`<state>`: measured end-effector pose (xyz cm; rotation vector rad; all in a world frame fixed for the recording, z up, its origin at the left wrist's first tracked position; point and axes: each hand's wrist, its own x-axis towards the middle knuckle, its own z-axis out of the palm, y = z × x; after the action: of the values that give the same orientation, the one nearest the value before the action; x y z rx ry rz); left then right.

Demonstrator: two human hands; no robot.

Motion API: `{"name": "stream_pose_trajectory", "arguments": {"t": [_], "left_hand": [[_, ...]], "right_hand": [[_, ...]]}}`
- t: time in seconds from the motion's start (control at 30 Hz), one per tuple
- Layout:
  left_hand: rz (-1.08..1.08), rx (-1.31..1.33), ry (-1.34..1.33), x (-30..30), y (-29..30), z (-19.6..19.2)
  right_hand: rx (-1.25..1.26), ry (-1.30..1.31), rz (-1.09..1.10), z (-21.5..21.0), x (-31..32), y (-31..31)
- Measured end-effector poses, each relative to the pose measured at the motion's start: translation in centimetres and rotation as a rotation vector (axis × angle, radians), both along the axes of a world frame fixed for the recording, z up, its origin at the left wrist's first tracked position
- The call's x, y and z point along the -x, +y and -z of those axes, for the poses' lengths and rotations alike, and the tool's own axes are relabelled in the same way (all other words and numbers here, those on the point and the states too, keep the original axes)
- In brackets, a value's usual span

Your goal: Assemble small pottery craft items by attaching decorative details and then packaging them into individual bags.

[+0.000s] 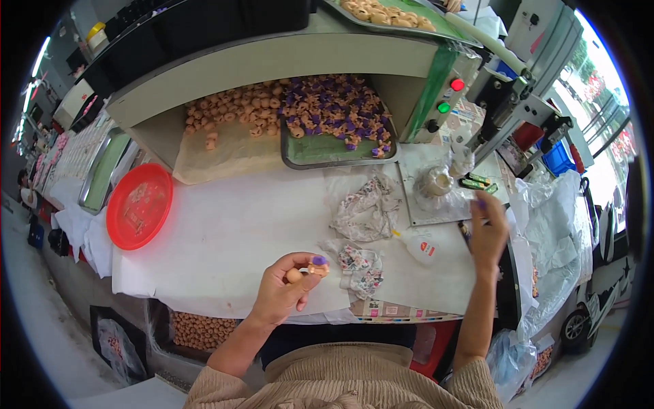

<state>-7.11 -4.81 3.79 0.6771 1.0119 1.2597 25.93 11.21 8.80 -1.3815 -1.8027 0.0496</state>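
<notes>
My left hand (276, 294) is closed over the white table sheet, near the table's front edge. Its fingers grip a small figure body (318, 266), tan with a purple part on top, and a round tan piece (294, 275) like a doll's head shows between them. On the right, my right hand (490, 235) is raised beside a bench press with a round, plastic-wrapped fixture (437, 183). Its fingertips are pinched on a small purple piece (481, 204), too small to make out fully.
Under the shelf, a tray (293, 163) holds many purple-and-tan figure parts, beside a heap of round tan heads (238, 105). A red bowl (139, 204) stands at left. Crumpled patterned cloths (368, 208) and a white squeeze bottle (420, 249) lie between my hands and the press.
</notes>
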Motion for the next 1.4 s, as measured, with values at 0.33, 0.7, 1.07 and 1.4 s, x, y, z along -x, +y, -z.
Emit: {"name": "stream_pose_trajectory", "arguments": {"t": [0.33, 0.7, 1.07, 1.4], "left_hand": [[0.318, 0.059, -0.178, -3.3, 6.8, -3.7], [0.424, 0.044, 0.081, -18.8, 20.5, -3.8], [-0.003, -0.537, 0.449, -27.0, 25.5, 2.1], [0.056, -0.609, 0.623, -26.3, 24.5, -0.2]], "right_hand": [[0.250, -0.387, 0.635, -4.2, -20.8, -6.1], [0.212, -0.131, 0.113, -7.4, -12.6, -7.6], [0.370, -0.170, -0.197, -8.2, -12.0, -8.9], [-0.277, 0.009, -0.249, -12.8, -7.6, 0.0]]}}
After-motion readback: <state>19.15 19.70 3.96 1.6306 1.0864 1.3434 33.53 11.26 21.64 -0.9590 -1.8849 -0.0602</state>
